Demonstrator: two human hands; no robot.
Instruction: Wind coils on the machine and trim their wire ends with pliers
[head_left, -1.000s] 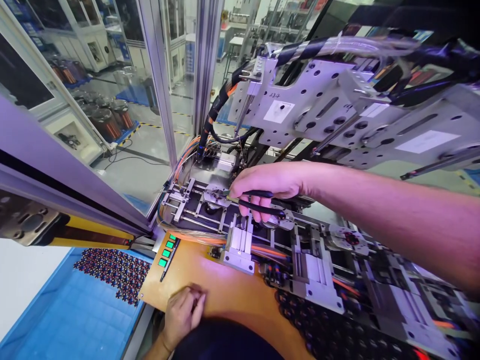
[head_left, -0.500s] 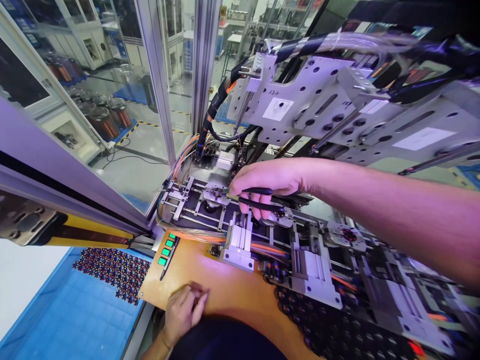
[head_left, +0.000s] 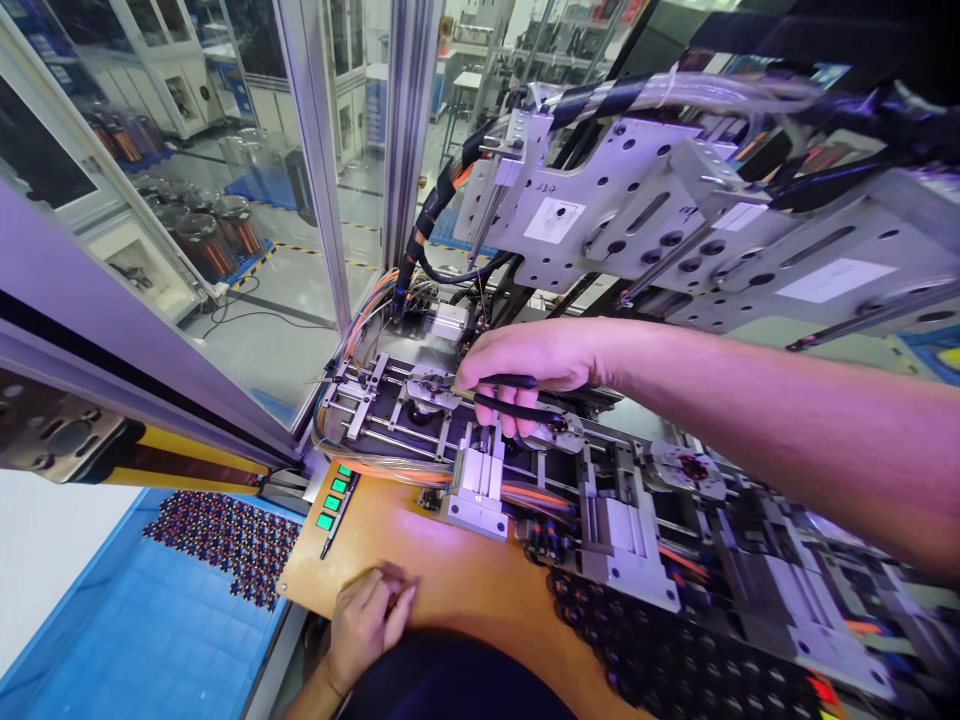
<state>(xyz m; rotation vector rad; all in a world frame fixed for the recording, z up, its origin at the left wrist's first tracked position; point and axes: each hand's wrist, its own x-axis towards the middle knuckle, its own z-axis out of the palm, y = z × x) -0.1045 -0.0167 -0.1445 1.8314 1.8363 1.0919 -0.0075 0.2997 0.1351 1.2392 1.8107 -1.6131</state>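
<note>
My right hand [head_left: 529, 365] reaches into a machine and is closed round a black-handled pair of pliers [head_left: 514, 405]. The pliers' tip points left at a round metal fixture [head_left: 429, 392] on a rail carriage. My left hand [head_left: 367, 620] rests on the orange wooden board [head_left: 450, 570] at the machine's front edge. Its fingers are curled together in a pinch; what they hold, if anything, is too small to make out.
A perforated metal plate with cables [head_left: 637, 215] hangs above the work area. Green lit buttons [head_left: 334, 497] sit at the board's left end. A blue tray [head_left: 157, 620] with several small dark parts [head_left: 225, 535] lies lower left. Glass panels and an aluminium post [head_left: 409, 130] stand to the left.
The view has shifted slightly. My right hand with the pliers stays at the fixture, and my left hand stays on the board.
</note>
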